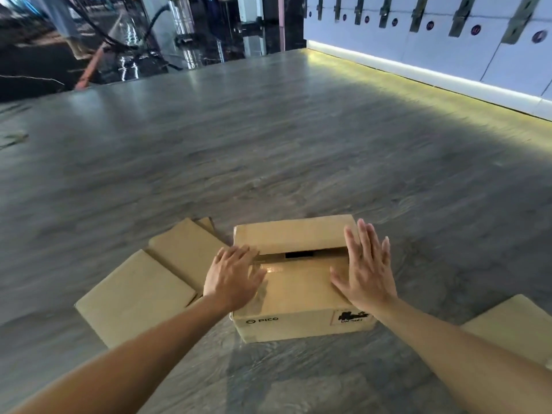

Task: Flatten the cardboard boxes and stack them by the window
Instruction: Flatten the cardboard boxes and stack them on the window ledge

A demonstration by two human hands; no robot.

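Observation:
A brown cardboard box point(298, 294) marked PICO stands upright on the grey floor in front of me, its top flaps folded down with a dark gap between them. My left hand point(233, 276) lies flat on the left part of the near flap. With fingers straight and spread, my right hand point(366, 270) rests on the top's right side. To the box's left, a flattened cardboard box point(140, 294) lies on the floor with its flaps spread out.
Another piece of cardboard point(513, 327) lies at the lower right, partly behind my right arm. A white wall of numbered lockers point(448, 40) runs along the right. Dark glossy flooring with poles and cables point(125, 40) is at the far left.

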